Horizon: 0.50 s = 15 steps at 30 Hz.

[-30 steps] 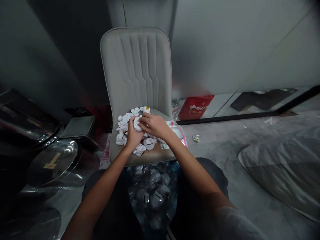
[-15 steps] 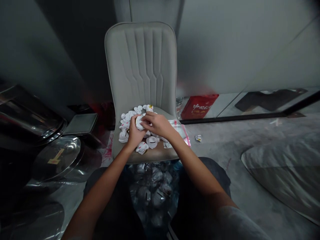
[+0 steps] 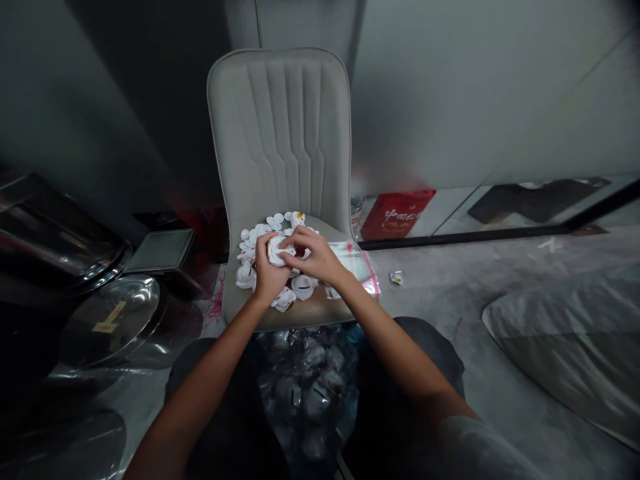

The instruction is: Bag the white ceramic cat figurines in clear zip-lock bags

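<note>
White figurine (image 3: 276,251) is clasped between left hand (image 3: 268,279) and right hand (image 3: 315,256), clear of others (image 3: 303,287) heaped on the chair seat (image 3: 327,311).

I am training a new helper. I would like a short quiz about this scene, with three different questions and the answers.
1. True or false: the left hand and the right hand both touch the white figure.

2. Where does the pile of white pieces lie?
A) On the floor
B) On the chair seat
C) Inside a round metal lid

3. What color is the box beyond the chair, on the right side of the view?

Key: 1 true; 2 B; 3 red.
</note>
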### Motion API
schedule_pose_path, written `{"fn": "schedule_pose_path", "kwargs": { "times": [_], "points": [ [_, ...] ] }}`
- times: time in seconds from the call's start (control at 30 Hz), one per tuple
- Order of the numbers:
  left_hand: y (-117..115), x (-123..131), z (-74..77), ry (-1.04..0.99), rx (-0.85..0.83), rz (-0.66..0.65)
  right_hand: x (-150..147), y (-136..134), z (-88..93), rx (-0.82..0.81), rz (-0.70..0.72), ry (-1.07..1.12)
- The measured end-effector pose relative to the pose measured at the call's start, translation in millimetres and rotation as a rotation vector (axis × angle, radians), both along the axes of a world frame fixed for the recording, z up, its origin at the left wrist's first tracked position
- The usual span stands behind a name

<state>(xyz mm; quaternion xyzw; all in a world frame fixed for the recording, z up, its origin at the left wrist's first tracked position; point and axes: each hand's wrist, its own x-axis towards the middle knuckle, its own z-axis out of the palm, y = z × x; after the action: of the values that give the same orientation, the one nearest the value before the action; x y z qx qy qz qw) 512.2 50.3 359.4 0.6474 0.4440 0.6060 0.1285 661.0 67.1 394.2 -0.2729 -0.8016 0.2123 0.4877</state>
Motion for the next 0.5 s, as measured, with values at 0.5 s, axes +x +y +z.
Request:
{"fn": "schedule_pose_path", "kwargs": {
  "times": [0.5],
  "points": [
    [1.7, -6.8, -2.8, 0.019, 0.004, 0.062, -6.8, -0.2, -1.1, -0.002, -0.023, -0.028]
  ]
}}
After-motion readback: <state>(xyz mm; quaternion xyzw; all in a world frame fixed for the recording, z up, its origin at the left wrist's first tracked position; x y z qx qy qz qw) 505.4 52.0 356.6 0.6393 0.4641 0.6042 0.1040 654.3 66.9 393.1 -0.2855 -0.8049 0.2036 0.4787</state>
